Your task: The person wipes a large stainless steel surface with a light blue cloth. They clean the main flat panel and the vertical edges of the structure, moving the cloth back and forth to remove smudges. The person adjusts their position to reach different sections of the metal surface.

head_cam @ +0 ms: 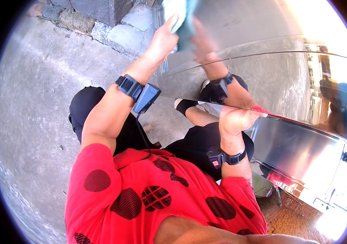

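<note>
My left hand (165,38) holds a pale blue-green cloth (176,13) against a shiny stainless steel panel (252,73). The cloth is blurred and partly cut off by the top of the view. A reflection of the hand and forearm shows in the polished metal. At the panel's near edge is my right hand (237,119), bent at the wrist, with its thumb side along the edge. Its fingers are hidden, so their grip is unclear. Each arm wears a black strap with a device; a cable hangs from the left device (147,98).
Grey concrete floor (36,100) lies to the left. Stone blocks (76,23) edge it at the top. Below the panel's edge is another steel surface (295,149). Bricks (286,216) and a thin tool-like object (277,195) are at lower right. My bent knees (85,103) are beneath my arms.
</note>
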The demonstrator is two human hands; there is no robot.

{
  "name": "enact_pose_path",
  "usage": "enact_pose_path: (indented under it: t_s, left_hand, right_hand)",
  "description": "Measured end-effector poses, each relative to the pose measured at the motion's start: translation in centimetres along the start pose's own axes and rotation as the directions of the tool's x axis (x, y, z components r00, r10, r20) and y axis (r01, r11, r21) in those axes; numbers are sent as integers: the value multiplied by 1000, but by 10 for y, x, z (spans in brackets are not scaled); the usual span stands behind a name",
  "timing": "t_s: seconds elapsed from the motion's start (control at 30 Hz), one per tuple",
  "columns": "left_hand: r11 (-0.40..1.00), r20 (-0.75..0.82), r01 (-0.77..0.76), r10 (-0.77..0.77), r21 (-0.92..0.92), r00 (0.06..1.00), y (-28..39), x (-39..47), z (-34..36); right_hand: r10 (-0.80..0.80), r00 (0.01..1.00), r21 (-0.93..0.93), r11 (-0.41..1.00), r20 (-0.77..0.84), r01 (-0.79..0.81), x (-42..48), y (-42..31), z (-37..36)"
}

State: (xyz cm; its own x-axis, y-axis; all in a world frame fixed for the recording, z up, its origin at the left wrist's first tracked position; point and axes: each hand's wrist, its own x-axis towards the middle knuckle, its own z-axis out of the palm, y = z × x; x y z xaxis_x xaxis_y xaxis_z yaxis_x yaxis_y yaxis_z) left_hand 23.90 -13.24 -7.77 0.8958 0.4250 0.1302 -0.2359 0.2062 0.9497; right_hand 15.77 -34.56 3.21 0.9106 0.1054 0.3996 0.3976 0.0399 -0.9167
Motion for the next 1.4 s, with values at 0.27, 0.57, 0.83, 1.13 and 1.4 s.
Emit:
enact_pose_path:
  t_s: [0.27, 0.57, 0.83, 1.13, 1.4]
  left_hand:
    - [634, 402, -769, 685, 82, 608, 129, -24, 19]
    - [975, -45, 208, -205, 77, 978, -56, 16, -27]
    - [979, 11, 144, -143, -142, 990, 24, 10, 4]
    - [601, 330, -785, 718, 151, 613, 100, -6, 20]
    - [927, -80, 375, -375, -12, 924, -69, 0, -16]
  right_hand:
    - [-23, 998, 68, 997, -50, 27, 3, 8, -1]
    - [-48, 994, 88, 995, -93, 56, 1, 13, -8]
    - [-86, 996, -75, 993, 1, 86, 2, 2, -6]
    - [-27, 997, 147, 988, -70, 37, 5, 6, -2]
    - [-127, 992, -25, 992, -16, 127, 1, 9, -6]
